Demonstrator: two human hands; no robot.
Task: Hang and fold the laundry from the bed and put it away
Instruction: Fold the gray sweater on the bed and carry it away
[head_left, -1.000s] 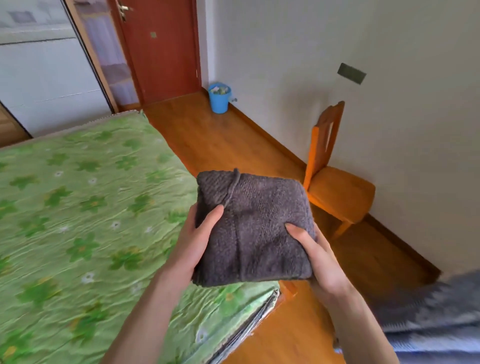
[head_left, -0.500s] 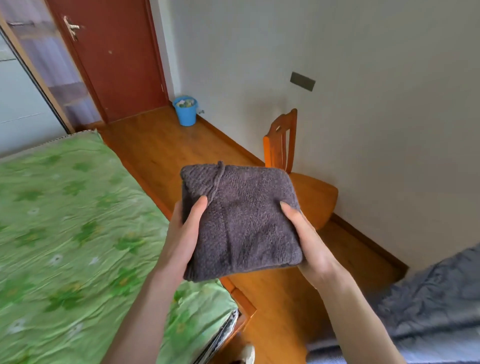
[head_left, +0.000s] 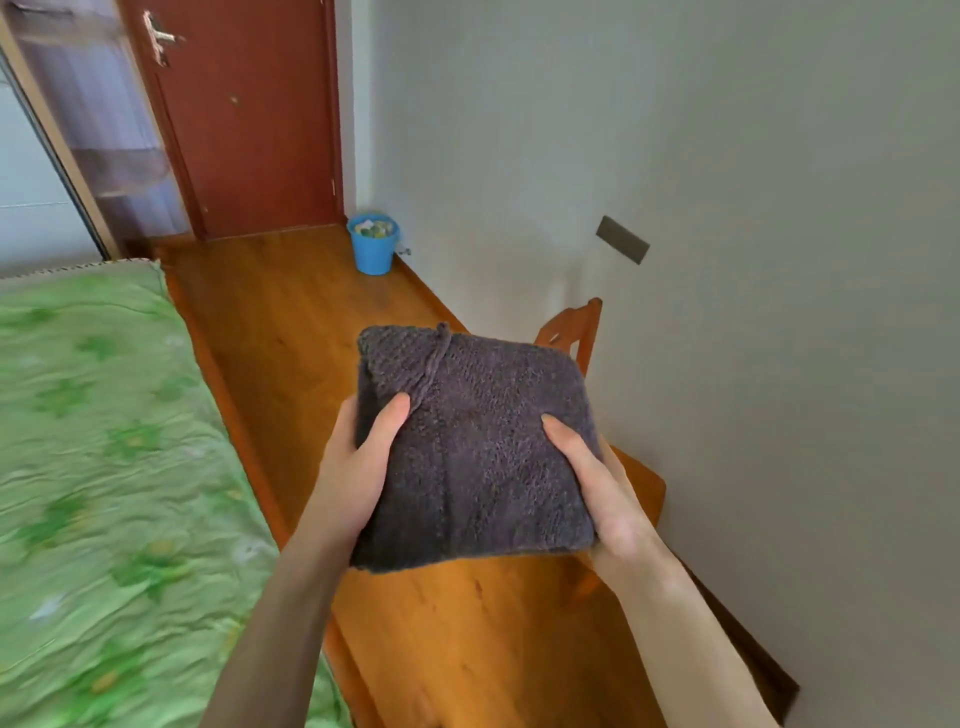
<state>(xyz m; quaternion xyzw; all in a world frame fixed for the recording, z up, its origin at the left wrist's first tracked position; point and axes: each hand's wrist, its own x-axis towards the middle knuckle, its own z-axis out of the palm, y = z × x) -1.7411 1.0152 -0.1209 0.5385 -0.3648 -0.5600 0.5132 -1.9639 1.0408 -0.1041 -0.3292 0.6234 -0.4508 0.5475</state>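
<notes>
A folded grey towel (head_left: 478, 447) is held in the air between both hands, above the wooden floor (head_left: 291, 332) beside the bed (head_left: 104, 467). Its left edge is gripped by the left hand (head_left: 358, 467), its right edge by the right hand (head_left: 597, 488). A wooden chair (head_left: 576, 332) is partly hidden behind the towel; a blue bin (head_left: 373, 244) is seen beyond it, by the door (head_left: 244, 114).

Folded gray towel (head_left: 475, 452) held btwn left hand (head_left: 358, 467) & right hand (head_left: 597, 483), thumbs on top, above wood floor (head_left: 291, 322), w/ green bed (head_left: 104, 467) at left, orange chair (head_left: 631, 467) & blue bin (head_left: 372, 244) near wall.
</notes>
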